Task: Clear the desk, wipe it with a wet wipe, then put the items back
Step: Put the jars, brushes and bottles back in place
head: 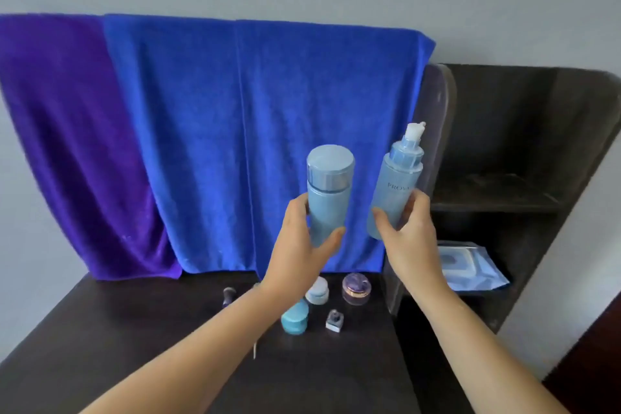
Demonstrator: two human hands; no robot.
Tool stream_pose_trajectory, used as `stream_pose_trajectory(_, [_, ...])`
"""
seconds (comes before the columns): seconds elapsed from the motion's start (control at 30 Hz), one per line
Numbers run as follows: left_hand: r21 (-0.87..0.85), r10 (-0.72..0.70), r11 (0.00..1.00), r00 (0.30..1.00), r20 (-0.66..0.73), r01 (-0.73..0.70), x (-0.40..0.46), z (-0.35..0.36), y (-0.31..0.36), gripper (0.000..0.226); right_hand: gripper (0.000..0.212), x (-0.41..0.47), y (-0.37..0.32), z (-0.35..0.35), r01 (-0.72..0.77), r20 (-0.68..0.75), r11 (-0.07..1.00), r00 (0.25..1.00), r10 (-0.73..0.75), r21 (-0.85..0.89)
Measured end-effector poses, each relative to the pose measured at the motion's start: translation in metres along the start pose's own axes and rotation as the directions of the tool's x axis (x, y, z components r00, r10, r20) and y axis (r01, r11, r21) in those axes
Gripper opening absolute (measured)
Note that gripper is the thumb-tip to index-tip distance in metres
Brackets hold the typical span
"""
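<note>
My left hand (302, 245) grips a light blue bottle with a flat cap (327, 191), held upright above the dark desk (117, 329). My right hand (408, 239) grips a second light blue bottle with a white pump top (398, 178), tilted slightly right, close to the shelf unit's side. On the desk below stand a teal jar (295, 319), a pale blue jar (317, 291), a purple jar (356, 288) and a small square bottle (334, 320). A wet wipe pack (470, 267) lies on a lower shelf at the right.
A blue towel (262, 144) and a purple towel (67, 144) hang behind the desk. A dark shelf unit (504, 144) stands at the right. A makeup brush (228, 295) and a thin stick (254, 348) lie on the desk near my left forearm.
</note>
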State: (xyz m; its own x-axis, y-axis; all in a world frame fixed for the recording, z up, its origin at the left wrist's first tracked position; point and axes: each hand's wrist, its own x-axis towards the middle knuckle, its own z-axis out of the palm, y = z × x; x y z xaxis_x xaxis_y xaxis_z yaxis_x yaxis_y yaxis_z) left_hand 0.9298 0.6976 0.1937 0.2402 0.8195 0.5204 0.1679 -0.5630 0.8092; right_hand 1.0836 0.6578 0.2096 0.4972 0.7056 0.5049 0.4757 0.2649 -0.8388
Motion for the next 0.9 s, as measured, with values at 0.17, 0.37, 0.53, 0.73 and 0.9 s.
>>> stream_pose_trajectory(0.17, [0.132,-0.122,0.982,0.988,-0.095,0.134,-0.031,-0.113,-0.043,0.047,0.039,-0.052,-0.023,0.098,-0.046,0.146,0.999,0.988,0.043,0.015])
stream_pose_trajectory(0.37, [0.171,-0.283,0.932,0.937,-0.203,0.319,-0.044,-0.191,-0.111,0.045,0.039,-0.079,-0.014,0.195,-0.117,0.355,0.993,0.928,0.111,-0.006])
stream_pose_trajectory(0.53, [0.129,-0.488,0.847,0.851,-0.195,0.515,-0.039,-0.220,-0.195,0.043,0.039,-0.097,0.032,0.279,-0.238,0.490,0.967,0.834,0.253,-0.093])
stream_pose_trajectory(0.73, [0.114,-0.641,0.744,0.751,-0.160,0.659,-0.027,-0.236,-0.287,0.034,0.046,-0.113,0.093,0.370,-0.358,0.483,0.907,0.768,0.421,-0.221])
stream_pose_trajectory(0.9, [0.081,-0.670,0.731,0.735,-0.105,0.678,-0.027,-0.243,-0.326,0.041,0.048,-0.117,0.115,0.406,-0.305,0.450,0.891,0.779,0.437,-0.336])
